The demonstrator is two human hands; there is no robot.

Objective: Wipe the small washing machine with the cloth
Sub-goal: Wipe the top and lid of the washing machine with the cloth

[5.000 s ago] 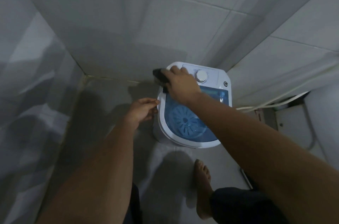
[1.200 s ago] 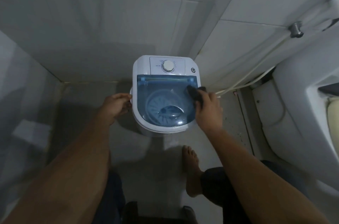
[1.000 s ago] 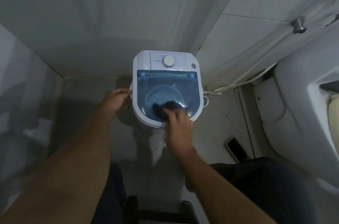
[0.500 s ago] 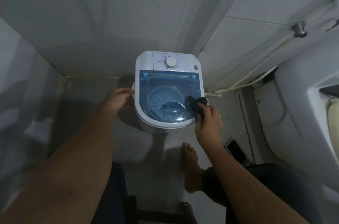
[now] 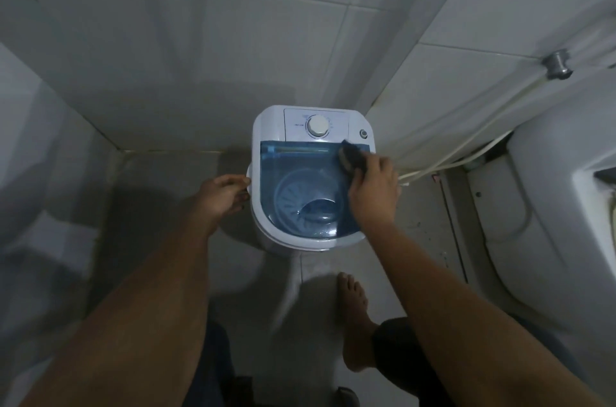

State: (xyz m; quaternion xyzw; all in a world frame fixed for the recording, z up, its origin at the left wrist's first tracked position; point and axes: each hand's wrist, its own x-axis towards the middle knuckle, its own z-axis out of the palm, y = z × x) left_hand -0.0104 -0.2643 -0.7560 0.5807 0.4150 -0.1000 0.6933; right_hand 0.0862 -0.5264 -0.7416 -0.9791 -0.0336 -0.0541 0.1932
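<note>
A small white washing machine (image 5: 266, 126) with a clear blue lid and a round dial stands on the floor in the corner of the tiled walls. My right hand (image 5: 375, 193) presses a dark cloth (image 5: 352, 158) against the far right part of the blue lid, just below the control panel. My left hand (image 5: 221, 195) rests against the machine's left side by its handle, fingers curled on the rim.
A white toilet (image 5: 550, 206) fills the right side. A pale hose (image 5: 466, 146) runs along the right wall to a metal fitting (image 5: 557, 63). My bare foot (image 5: 355, 316) stands on the grey floor just in front of the machine.
My right hand has slid the cloth from the near right edge of the lid up to its far right corner. The left hand has stayed at the machine's left side.
</note>
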